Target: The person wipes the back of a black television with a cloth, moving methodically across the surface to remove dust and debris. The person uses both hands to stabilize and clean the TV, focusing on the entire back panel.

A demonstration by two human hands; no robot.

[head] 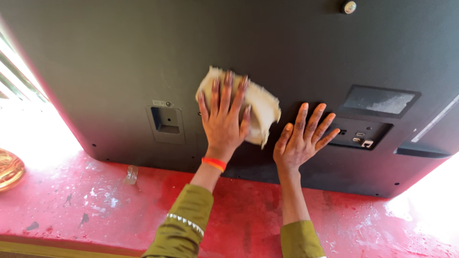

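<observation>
Head view: looking down at two bare hands working on the back of a flat-screen television.
Worktop (95,205): red painted surface, scuffed with pale flecks, nearest the camera; a strip of tape (130,174) is stuck to it near the television's lower edge.
Sleeves: olive green cuffs on both forearms; an orange band (213,163) circles the left wrist.
Right hand (299,143): flat on the panel, fingers spread and holding nothing, just beside the port recess (359,135).
Left hand (224,122): palm down on the cloth, fingers spread wide and pressing it flat against the panel rather than pinching it.
Cloth (260,107): cream, frayed at the edges, bunched under and to the right of the left hand, near the middle of the panel.
Cloth handling: looks soft, light and limp; likely to slide easily on the smooth plastic, best held under a flat palm or gathered at a bunched edge.
Television back (119,57): dark grey, matt, dusty; a mounting recess (166,123) sits left of the hands, a screw (349,6) near the top.
Brass vessel (8,169): at the far left edge.
</observation>
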